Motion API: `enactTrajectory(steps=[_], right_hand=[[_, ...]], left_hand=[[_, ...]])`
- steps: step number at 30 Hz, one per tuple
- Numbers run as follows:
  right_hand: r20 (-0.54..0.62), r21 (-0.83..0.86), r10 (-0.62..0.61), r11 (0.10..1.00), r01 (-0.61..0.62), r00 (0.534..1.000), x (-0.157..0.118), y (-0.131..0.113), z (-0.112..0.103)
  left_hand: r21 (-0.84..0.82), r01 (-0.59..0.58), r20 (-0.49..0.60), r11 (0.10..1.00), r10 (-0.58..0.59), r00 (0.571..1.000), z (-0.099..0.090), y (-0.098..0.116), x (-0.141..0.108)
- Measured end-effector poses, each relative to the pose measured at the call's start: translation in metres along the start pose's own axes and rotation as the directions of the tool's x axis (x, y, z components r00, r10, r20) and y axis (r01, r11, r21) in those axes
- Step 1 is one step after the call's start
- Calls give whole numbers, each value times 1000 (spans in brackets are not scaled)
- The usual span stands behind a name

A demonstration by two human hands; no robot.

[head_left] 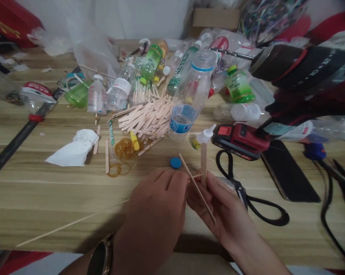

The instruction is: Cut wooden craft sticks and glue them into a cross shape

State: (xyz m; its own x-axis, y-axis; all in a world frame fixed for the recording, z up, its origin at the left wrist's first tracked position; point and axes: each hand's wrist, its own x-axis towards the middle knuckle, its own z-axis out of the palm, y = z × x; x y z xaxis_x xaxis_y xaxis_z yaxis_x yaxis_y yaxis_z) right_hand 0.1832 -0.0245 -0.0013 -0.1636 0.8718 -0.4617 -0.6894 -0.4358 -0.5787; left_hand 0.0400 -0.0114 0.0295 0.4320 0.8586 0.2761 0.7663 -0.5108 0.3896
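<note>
My left hand (157, 206), with a watch on its wrist, is closed around a thin bamboo skewer (72, 223). The skewer's long end slants down to the left, and its short tip points at my right hand. My right hand (221, 202) pinches an upright popsicle stick (203, 162) between thumb and fingers. A second popsicle stick (200, 194), seen nearly edge-on, crosses the skewer's tip between my hands. Whether the skewer passes through either stick I cannot tell. A blue bottle cap (175, 163) lies just beyond my left knuckles.
Scissors (241, 191), a phone (289, 170) and a red-black power drill (287, 72) crowd the right. Ahead are a glue bottle (206, 135), a cut plastic bottle (193, 88) and piled popsicle sticks (149, 116). Rubber bands (124, 149) and a tissue (75, 149) lie left.
</note>
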Motion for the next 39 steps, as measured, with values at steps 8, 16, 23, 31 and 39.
enactTrajectory(steps=[8,16,23,31,39], right_hand=[[-29,3,3,1000,-3,1000,-1,-1,0],[-34,-39,-34,999,33,999,-1,-1,-4],[37,-87,-90,992,93,995,-3,4,-13],[151,-197,-296,926,322,943,-4,9,-18],[222,-280,-383,856,435,897,-10,13,-25]], left_hand=[[-21,38,64,999,-36,997,-1,4,2],[-61,39,48,997,-36,998,1,6,2],[-197,46,75,979,-32,997,1,2,1],[-393,200,199,898,-129,971,3,3,3],[-463,162,167,872,-94,981,-1,5,1]])
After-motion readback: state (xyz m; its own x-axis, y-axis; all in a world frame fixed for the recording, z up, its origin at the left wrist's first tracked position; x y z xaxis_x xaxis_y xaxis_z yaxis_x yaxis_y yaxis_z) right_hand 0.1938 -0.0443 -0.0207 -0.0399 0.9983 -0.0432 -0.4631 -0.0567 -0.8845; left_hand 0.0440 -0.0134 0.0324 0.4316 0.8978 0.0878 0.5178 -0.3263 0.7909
